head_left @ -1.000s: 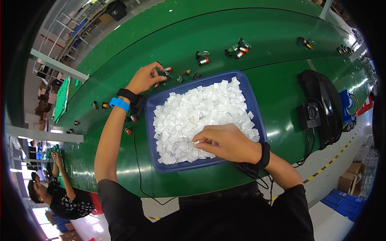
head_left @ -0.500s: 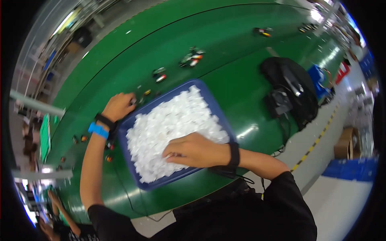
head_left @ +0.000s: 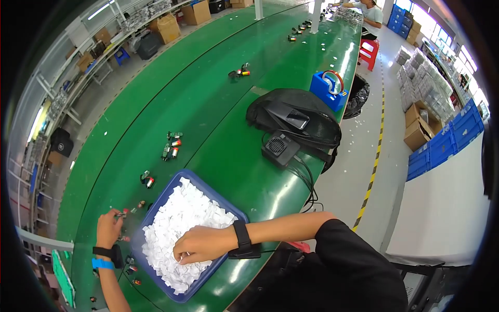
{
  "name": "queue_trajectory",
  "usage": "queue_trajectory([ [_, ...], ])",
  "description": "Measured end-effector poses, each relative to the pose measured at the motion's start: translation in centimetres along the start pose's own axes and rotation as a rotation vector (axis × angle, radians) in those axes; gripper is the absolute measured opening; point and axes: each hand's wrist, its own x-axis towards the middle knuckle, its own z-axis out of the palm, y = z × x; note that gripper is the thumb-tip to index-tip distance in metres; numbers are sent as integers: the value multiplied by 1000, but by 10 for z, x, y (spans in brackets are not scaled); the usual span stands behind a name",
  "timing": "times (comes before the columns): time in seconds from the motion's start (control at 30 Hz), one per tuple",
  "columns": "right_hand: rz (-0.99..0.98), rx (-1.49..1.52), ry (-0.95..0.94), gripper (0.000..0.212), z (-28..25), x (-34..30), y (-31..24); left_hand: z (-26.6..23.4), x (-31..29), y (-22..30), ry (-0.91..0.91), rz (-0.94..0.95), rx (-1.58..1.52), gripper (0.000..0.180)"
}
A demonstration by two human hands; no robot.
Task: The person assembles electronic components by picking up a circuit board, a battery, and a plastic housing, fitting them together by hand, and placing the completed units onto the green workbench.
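Observation:
A blue tray (head_left: 235, 206) filled with small white pieces (head_left: 187, 210), which look like folded paper or plastic, rests on the green table. My right hand (head_left: 205, 244) lies over the pile with its fingers curled into the pieces. Whatever is between those fingertips is hidden. Left of the tray, my left hand (head_left: 107, 229) is closed in a pinch around a small electronic part (head_left: 121, 214), partly covered by the fingers. Similar small parts with red and orange cylinders (head_left: 147, 180) lie on the belt close by.
More small assemblies (head_left: 172, 146) lie farther along the green belt. Right of them, a black bag (head_left: 270, 106) carries a phone, beside a black fan-like box (head_left: 280, 149) with cables. Beyond stand a blue holder with a tape roll (head_left: 328, 89), a red stool (head_left: 369, 53) and a seated person.
The view has swung toward the right, so the tray and both hands appear lower and farther left. My right hand stays in the white pieces; my left remains beside the tray.

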Motion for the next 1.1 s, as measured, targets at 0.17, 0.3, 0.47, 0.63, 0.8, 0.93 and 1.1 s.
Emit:
queue_trajectory([
  [0.17,-76,-22,11,15,3,4,6,-30,-40,-21,183,-83,-85,8],
  [0.3,-91,-3,34,16,5,3,4,-51,-94,-32,319,-101,-113,9],
  [0.47,-87,31,52,16,6,1,2,-59,-169,-39,170,-346,-220,22],
  [0.63,-93,24,50,16,6,0,3,-60,-213,58,242,-283,4,26],
  [0.8,-138,10,26,17,9,2,5,-31,-239,55,83,-323,-82,26],
  [0.93,-115,36,42,18,9,1,6,-41,-241,69,52,-459,-184,31],
  [1.1,-122,109,65,16,9,0,1,-19,-274,-44,169,-956,-420,40],
])
